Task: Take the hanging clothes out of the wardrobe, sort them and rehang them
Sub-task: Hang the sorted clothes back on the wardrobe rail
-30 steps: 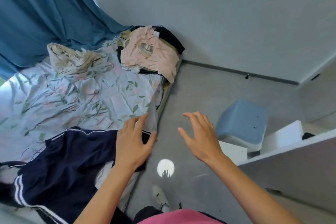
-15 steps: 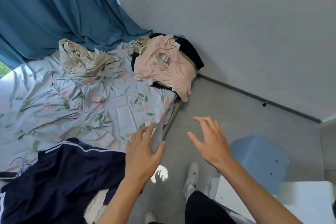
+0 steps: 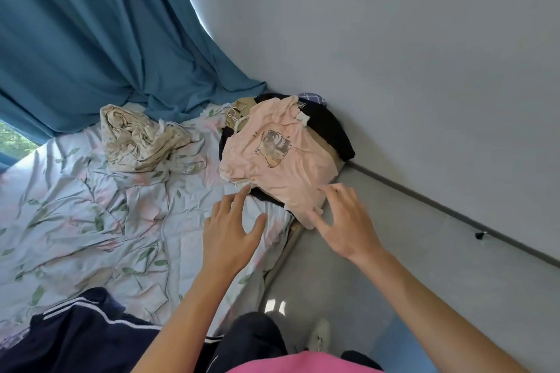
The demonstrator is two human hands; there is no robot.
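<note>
Two empty hands closing in on the clothes pile

Spread fingers (image 3: 333, 190) of the right hand (image 3: 348, 224) now touch the pink T-shirt (image 3: 272, 160) topping the pile at the bed (image 3: 91, 221) corner; the left hand (image 3: 230, 230), open too, has left the navy shorts (image 3: 75, 330) behind, so sorting likely resumes here.

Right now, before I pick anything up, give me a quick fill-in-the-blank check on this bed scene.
1. The pink T-shirt tops the pile at the bed's ____ corner.
2. Both the left hand and right hand hold ____.
3. The curtain is ____ in colour.
4. The navy garment has ____ stripes.

Missing words: far right; nothing; blue; white
</note>
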